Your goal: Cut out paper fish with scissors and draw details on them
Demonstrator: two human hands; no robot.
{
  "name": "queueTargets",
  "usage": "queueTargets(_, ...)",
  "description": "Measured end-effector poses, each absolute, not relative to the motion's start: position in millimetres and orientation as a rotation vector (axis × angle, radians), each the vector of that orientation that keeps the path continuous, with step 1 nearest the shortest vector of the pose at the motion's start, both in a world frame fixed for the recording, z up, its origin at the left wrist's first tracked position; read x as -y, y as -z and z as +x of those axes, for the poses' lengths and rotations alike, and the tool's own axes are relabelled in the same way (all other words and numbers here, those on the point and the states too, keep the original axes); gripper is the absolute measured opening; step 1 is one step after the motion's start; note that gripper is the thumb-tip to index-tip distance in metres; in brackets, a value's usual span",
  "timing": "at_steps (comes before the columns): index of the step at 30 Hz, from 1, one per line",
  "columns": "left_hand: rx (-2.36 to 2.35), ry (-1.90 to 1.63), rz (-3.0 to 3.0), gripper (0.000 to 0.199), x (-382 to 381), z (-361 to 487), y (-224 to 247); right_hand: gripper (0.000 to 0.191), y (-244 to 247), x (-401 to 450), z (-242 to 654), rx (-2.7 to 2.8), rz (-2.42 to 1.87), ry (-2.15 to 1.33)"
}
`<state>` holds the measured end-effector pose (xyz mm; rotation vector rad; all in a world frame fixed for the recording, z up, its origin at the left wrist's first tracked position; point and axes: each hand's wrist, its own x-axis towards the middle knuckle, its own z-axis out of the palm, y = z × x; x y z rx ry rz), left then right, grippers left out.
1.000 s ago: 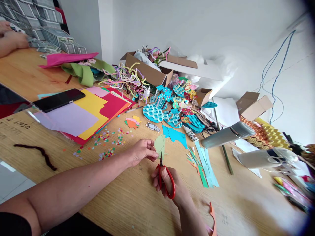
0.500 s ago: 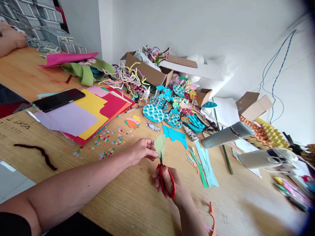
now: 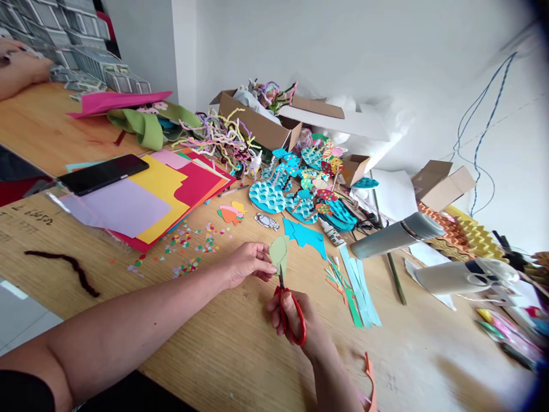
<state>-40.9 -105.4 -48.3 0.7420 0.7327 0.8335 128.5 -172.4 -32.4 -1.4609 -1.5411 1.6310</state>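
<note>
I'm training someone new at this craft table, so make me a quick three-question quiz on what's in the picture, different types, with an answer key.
1. Multiple choice: which grips the red-handled scissors?
A) left hand
B) right hand
C) both hands together

2. True or false: the dark fuzzy strip lies on top of the stack of coloured paper.

3. Short answer: what colour is the paper piece pinched in the left hand?

Key:
1. B, right hand.
2. False; the dark fuzzy strip lies directly on the tabletop.
3. Pale green.
</note>
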Motion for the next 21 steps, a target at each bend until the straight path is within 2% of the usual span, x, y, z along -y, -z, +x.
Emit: queueTargets(21,-0.773,-0.854,0.706,0.043,104.8,-40.2,47.9,0.064,35.1,171.9,130.1,1.569,-1.445,-1.621)
